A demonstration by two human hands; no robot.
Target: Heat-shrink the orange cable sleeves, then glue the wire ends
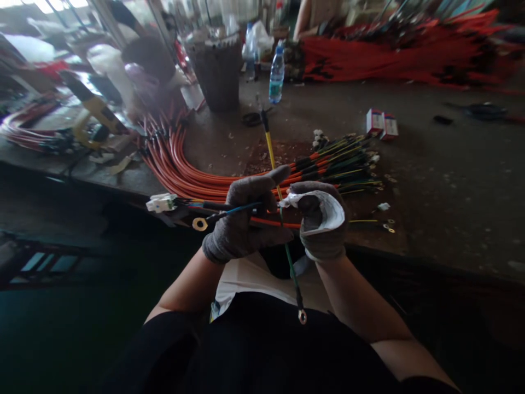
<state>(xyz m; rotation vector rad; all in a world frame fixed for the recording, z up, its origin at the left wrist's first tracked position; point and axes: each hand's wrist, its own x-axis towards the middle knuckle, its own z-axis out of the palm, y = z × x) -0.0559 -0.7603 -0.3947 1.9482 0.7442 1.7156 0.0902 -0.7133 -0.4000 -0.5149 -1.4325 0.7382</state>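
My left hand [244,219], in a grey glove, is closed round a wire harness. From its left side come a white connector [161,202] and a blue wire [240,208] with a ring terminal [200,224]. A yellow and green wire [269,146] runs steeply between my hands, and a ring terminal [302,316] hangs at its lower end. My right hand [324,241], also gloved, is curled round a white strip [333,210] like paper or tape. The strip's twisted tip is close to the yellow and green wire; whether they touch, I cannot tell.
A bundle of orange cables [197,174] curves across the workbench [443,180] behind my hands. Further back are a dark bucket [215,74], a water bottle [276,76], small red and white boxes [381,124] and red cloth [377,54]. A yellow tool [98,112] lies left; another person [318,19] is behind.
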